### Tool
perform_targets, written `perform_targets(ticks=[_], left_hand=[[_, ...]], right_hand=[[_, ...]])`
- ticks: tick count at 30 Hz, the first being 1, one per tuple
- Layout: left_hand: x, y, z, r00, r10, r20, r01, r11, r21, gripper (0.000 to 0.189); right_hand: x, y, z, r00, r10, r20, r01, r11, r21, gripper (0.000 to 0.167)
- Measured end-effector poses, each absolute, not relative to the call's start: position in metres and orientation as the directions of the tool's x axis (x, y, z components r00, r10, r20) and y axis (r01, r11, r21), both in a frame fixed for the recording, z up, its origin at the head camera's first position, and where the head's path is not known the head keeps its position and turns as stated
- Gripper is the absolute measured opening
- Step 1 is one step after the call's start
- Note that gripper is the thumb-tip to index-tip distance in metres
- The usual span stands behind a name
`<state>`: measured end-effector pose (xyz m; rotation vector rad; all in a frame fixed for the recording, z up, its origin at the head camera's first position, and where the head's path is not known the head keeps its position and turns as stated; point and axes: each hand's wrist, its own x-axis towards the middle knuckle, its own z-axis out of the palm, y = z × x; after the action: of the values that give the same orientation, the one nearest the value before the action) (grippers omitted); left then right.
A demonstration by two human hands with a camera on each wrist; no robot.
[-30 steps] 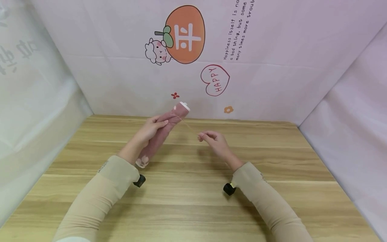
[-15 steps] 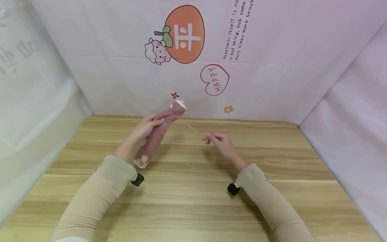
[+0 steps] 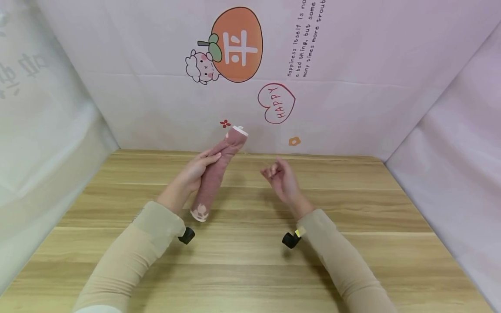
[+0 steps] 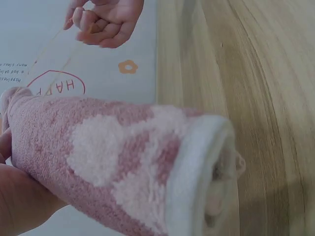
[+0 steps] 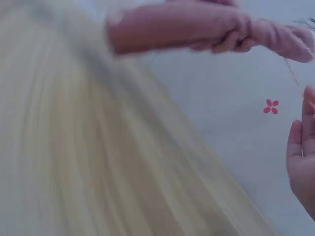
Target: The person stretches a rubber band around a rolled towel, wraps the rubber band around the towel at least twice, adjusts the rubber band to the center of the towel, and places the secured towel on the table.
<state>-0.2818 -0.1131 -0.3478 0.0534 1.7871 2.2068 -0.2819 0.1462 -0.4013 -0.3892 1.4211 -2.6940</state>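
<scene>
A pink rolled towel (image 3: 213,178) with white edging and pale patches slants up from the table, its far end near the back wall. My left hand (image 3: 193,171) grips it around the middle, thumb on top. The left wrist view shows its near rolled end close up. A thin tan elastic band (image 4: 63,69) runs in two strands from the towel's narrowed far part to my right hand (image 3: 283,180). The fingers of that hand are curled and hold the band stretched, well apart from the towel. In the right wrist view the towel's near end is blurred.
A wooden table (image 3: 242,269) lies under both hands. White printed cloth (image 3: 344,113) rises behind it, and more white cloth (image 3: 51,130) hangs at the left and right sides. Black wrist cameras (image 3: 187,235) sit below the cuffs.
The towel has swung more upright, its near end moving to the right. My right hand has turned and risen, moving slightly away from me, its fingers now curled upward.
</scene>
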Motion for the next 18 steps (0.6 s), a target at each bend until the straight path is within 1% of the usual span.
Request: perform_targets(ticks=[2,4,6,10,14,18], left_hand=[[-0.282,-0.112,-0.348,-0.955,0.251,-0.16,-0.214,-0.207,0.955,0.052],[-0.281,-0.112,-0.349,-0.953,0.257,-0.159,-0.218,-0.224,0.95,0.052],[-0.281,-0.111,-0.35,-0.951,0.267,-0.158,-0.224,-0.237,0.945,0.053],[-0.28,-0.11,-0.35,-0.946,0.279,-0.166,-0.237,-0.246,0.94,0.054],[-0.279,-0.108,-0.35,-0.944,0.281,-0.171,-0.244,-0.253,0.936,0.055],[-0.279,-0.104,-0.351,-0.941,0.296,-0.163,-0.247,-0.273,0.93,0.055]], right_hand=[[-0.281,0.144,-0.398,-0.978,-0.144,0.15,0.004,-0.735,-0.678,0.061],[-0.28,0.141,-0.395,-0.989,-0.103,0.106,0.028,-0.835,-0.549,0.064],[-0.279,0.139,-0.391,-0.994,-0.081,0.073,0.042,-0.9,-0.435,0.065],[-0.278,0.136,-0.385,-0.993,-0.104,0.06,0.084,-0.959,-0.27,0.068],[-0.278,0.134,-0.381,-0.988,-0.14,0.068,0.131,-0.983,-0.127,0.066],[-0.28,0.133,-0.379,-0.984,-0.168,0.057,0.167,-0.986,-0.025,0.062]])
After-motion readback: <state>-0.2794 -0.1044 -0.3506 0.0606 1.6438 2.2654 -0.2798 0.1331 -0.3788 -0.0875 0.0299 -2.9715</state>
